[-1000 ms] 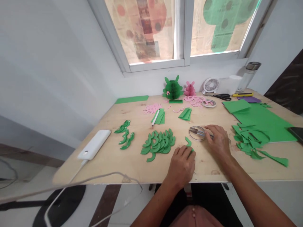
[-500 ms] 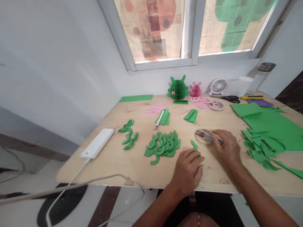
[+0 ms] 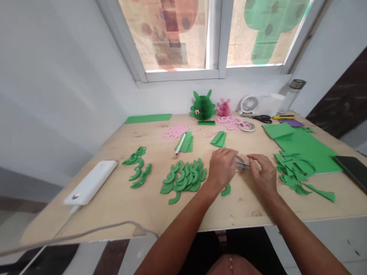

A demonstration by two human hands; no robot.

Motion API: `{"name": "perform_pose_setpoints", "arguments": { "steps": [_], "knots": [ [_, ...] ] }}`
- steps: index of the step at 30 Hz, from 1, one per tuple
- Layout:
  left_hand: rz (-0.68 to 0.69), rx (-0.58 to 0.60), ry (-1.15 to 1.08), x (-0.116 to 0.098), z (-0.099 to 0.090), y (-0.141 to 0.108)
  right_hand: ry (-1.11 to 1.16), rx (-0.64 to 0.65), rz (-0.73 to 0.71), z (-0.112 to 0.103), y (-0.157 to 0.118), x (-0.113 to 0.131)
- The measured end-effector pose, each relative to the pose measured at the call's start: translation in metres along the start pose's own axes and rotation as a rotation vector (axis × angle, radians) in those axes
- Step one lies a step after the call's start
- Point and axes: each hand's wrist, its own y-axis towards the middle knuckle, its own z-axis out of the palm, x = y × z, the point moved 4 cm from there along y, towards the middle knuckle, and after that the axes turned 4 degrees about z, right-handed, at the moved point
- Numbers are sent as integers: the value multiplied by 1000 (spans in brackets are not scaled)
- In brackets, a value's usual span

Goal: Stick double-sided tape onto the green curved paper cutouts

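My left hand (image 3: 222,168) is at the left edge of a thin tape ring (image 3: 239,170), fingers bent together; whatever they pinch is hidden. A slim metal tool (image 3: 242,165), like tweezers, lies across the ring, its right end between the thumb and fingers of my right hand (image 3: 264,173). One curved green piece (image 3: 226,190) rests on the table below my left hand. A pile of similar green curved pieces (image 3: 185,176) is left of that hand. Farther left are glossy green curved pieces (image 3: 140,168).
On the wooden table (image 3: 114,217) are a white power bank (image 3: 93,181) with a cable, green scraps (image 3: 295,170), a green sheet (image 3: 312,151), a phone (image 3: 352,170), black scissors (image 3: 262,118), pink cutouts (image 3: 176,131) and a green paper figure (image 3: 203,107).
My left hand has moved up from the single green piece to the tape ring, uncovering part of that piece. The view has shifted right, bringing the phone into sight.
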Motion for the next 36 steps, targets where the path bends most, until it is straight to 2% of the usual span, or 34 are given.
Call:
{"name": "perform_pose_setpoints", "arguments": {
  "steps": [4, 7, 9, 11, 16, 20, 24, 27, 31, 36],
  "knots": [
    [-27, -13, 73, 21, 8, -6, 217, -163, 212, -12, 5, -11],
    [5, 20, 97, 26, 14, -11, 415, -313, 359, -25, 8, -21],
    [20, 40, 95, 26, 15, -12, 484, -378, 402, -37, 11, -25],
    [29, 60, 87, 25, 14, -12, 438, -379, 408, -50, 14, -28],
    [30, 104, 86, 21, 9, -11, 123, -108, 396, -69, 22, -42],
    [43, 129, 80, 14, 9, -11, -161, 156, 320, -63, 29, -51],
    [68, 169, 85, 11, 12, -11, -357, 442, 189, -36, 37, -43],
    [66, 195, 105, 11, 13, -11, -400, 584, 97, -11, 44, -26],
    [54, 212, 145, 13, 13, -11, -356, 696, 13, 22, 48, 1],
    [39, 194, 153, 16, 13, -12, -299, 706, -68, 51, 42, 18]
  ]
}}
